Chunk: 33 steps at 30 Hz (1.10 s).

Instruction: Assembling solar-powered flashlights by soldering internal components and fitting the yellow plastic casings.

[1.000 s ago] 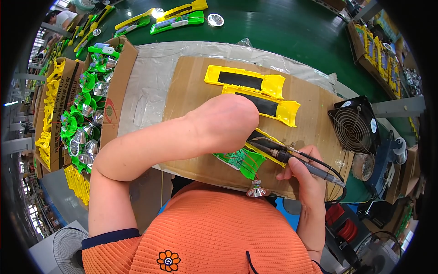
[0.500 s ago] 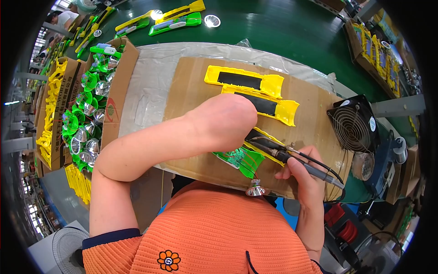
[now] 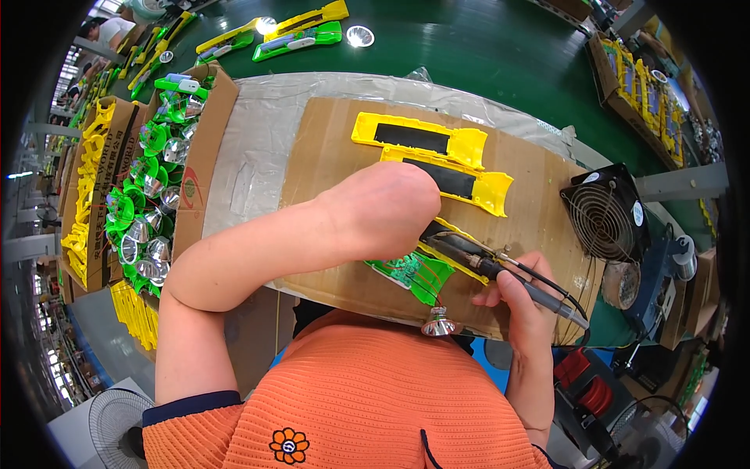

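Observation:
My right hand point(image 3: 525, 305) is closed around the grey handle of a soldering iron point(image 3: 539, 294), whose front end points left toward my left hand. My left hand point(image 3: 391, 207) is bent over the work, its back up and its fingers hidden beneath it. Under the iron lies a yellow plastic shell point(image 3: 475, 270) with a black strip, partly covered. Beside it, nearer me, a green shell half point(image 3: 431, 283) carries a circuit board point(image 3: 406, 268). Thin wires run from there to a silver reflector lamp point(image 3: 439, 322) at the cardboard's near edge.
Two yellow shells point(image 3: 473, 146) with black strips lie on the cardboard sheet point(image 3: 328, 141). A black fan point(image 3: 601, 211) stands at right. Left are a carton point(image 3: 205, 156) of green lamp parts and a box of yellow shells point(image 3: 82, 227). More lamp halves point(image 3: 297, 41) lie on the green surface beyond.
Almost nothing differs. The soldering iron and my right hand have shifted very slightly; my left hand stays over the work.

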Tool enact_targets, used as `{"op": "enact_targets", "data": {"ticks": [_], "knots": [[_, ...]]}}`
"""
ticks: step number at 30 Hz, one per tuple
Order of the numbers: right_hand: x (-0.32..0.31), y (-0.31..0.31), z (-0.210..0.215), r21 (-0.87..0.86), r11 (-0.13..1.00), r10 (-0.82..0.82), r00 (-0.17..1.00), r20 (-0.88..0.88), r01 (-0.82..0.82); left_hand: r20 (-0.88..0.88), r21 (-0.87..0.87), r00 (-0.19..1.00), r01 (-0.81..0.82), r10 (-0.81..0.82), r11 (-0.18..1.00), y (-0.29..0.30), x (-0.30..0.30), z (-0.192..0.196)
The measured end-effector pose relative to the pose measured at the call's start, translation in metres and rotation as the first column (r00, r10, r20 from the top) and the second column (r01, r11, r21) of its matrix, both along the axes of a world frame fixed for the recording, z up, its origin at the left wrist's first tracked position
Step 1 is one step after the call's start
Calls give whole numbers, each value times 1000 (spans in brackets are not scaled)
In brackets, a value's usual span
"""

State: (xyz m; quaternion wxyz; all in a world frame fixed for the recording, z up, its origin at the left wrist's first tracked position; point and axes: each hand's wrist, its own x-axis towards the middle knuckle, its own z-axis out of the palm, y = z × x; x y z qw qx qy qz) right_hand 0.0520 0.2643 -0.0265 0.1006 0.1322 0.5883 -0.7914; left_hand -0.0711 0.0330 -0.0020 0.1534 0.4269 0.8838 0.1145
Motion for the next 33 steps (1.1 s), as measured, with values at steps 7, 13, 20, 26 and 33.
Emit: {"op": "enact_targets", "data": {"ticks": [7, 13, 20, 26, 33], "knots": [[4, 6, -5, -60, 998, -40, 997, -62, 36, 2, -17, 1000, 11, -11, 1000, 1, 0, 3], [11, 15, -4, -68, 993, -106, 991, -84, 101, 2, -20, 1000, 22, -21, 1000, 4, -1, 3], [21, 29, -6, -80, 990, -127, 979, -158, 115, 47, -103, 999, -23, 28, 994, 4, -1, 5], [31, 36, -7, -80, 987, -154, 970, -189, 141, -20, -167, 1000, -10, 6, 986, 8, 1, 12], [36, 38, -12, -82, 983, -175, 966, -191, 162, -119, -237, 990, 44, -74, 971, 8, 5, 19]]}}
